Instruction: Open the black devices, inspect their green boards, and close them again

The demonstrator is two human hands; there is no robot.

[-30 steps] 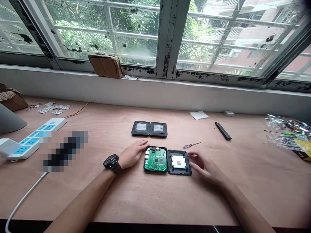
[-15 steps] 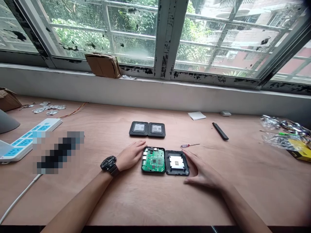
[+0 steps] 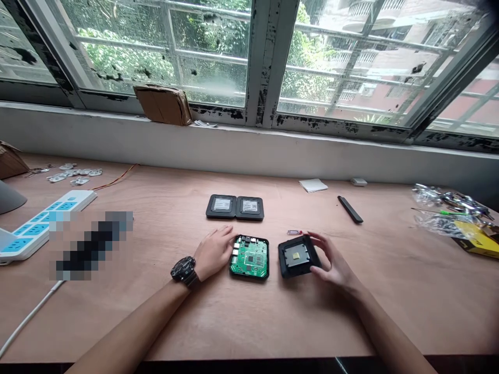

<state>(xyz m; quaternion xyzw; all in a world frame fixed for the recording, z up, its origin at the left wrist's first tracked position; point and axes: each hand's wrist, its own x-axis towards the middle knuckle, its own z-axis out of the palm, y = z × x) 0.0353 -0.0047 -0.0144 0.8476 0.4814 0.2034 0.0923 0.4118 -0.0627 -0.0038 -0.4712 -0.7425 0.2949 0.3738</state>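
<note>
Left hand flat and loose against left edge of board at frame centre, right hand gripping tilted cover just right of it, screwdriver just above cover, two closed boxes higher up, power strip far left on bench

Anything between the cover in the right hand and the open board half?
Nothing visible: only table surface between the black cover, gripped by the right hand, and the board half. The screwdriver lies behind the cover, outside the gap; the left hand sits left of the board half.
</note>
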